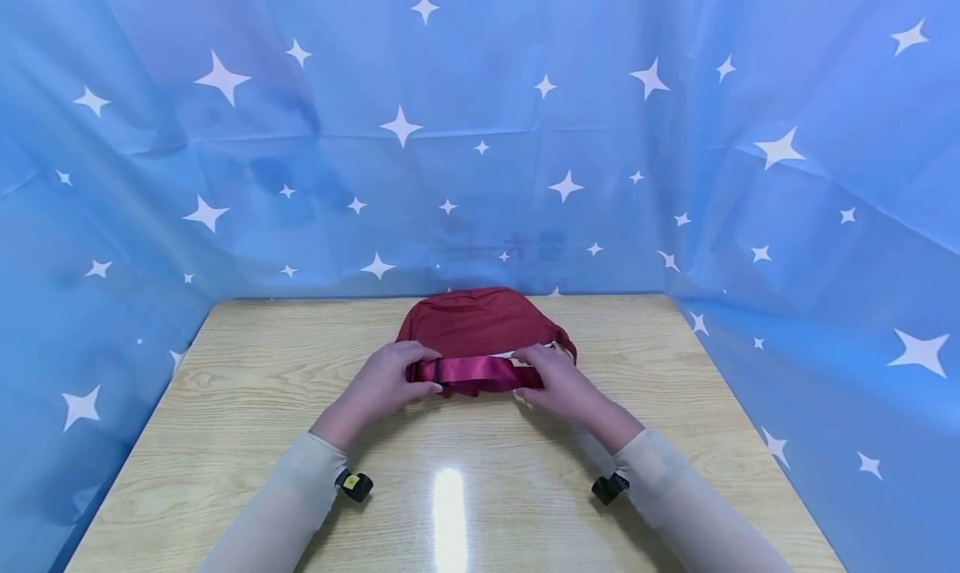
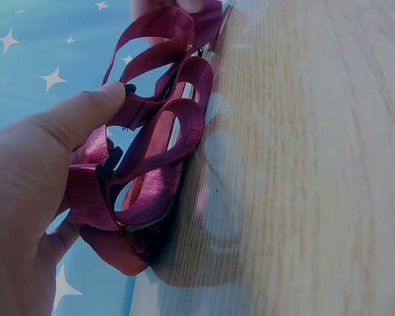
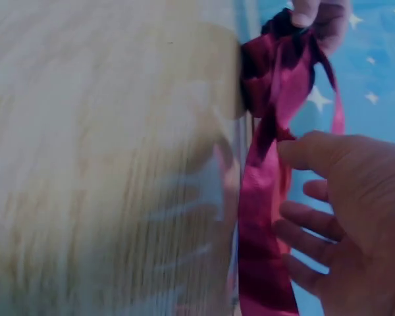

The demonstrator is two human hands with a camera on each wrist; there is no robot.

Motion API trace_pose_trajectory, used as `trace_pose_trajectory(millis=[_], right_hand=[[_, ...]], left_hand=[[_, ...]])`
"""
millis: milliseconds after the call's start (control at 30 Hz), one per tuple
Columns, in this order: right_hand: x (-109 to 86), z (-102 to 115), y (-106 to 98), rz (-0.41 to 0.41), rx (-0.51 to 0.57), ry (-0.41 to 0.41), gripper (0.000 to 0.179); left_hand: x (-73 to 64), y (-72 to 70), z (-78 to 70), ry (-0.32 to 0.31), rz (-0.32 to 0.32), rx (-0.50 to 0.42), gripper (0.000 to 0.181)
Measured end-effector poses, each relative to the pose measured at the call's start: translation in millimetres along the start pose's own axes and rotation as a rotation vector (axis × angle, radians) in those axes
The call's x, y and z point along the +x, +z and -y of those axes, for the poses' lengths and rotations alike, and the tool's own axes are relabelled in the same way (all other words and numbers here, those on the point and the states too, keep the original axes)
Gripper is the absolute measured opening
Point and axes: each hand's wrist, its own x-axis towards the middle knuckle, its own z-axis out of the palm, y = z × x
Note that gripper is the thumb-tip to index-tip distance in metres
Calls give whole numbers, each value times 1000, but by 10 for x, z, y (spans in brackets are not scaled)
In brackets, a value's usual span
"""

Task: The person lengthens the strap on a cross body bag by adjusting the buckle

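A dark red fabric bag (image 1: pixel 480 323) lies at the table's far edge, with a white zip along its near side. A shiny red strap (image 1: pixel 476 371) stretches across its front between both hands. My left hand (image 1: pixel 393 377) grips the strap's left end beside a black buckle (image 1: pixel 438 371). In the left wrist view, the thumb lies on the looped webbing and the other fingers are mostly hidden behind it. My right hand (image 1: pixel 557 384) loosely holds the strap's right end, thumb below and fingers above. The right wrist view shows its curved fingers (image 3: pixel 309 243) at the strap's edge.
The wooden table (image 1: pixel 225 440) carries a bright light reflection near its front. Behind it and at both sides hangs a blue curtain (image 1: pixel 480 73) with white stars, close to the bag's back. A small black device (image 1: pixel 355 484) sits on the left wrist, another (image 1: pixel 610 488) on the right.
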Motion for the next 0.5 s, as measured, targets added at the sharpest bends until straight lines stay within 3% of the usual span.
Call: trace_pose_trajectory(millis=[200,500], right_hand=[[17,-40,77,17,-50,6,53],[29,-42,137,6,-123,-54,48]], left_hand=[[-1,-17,16,1,9,21,50],[-20,-30,30,-2,2,21,51]])
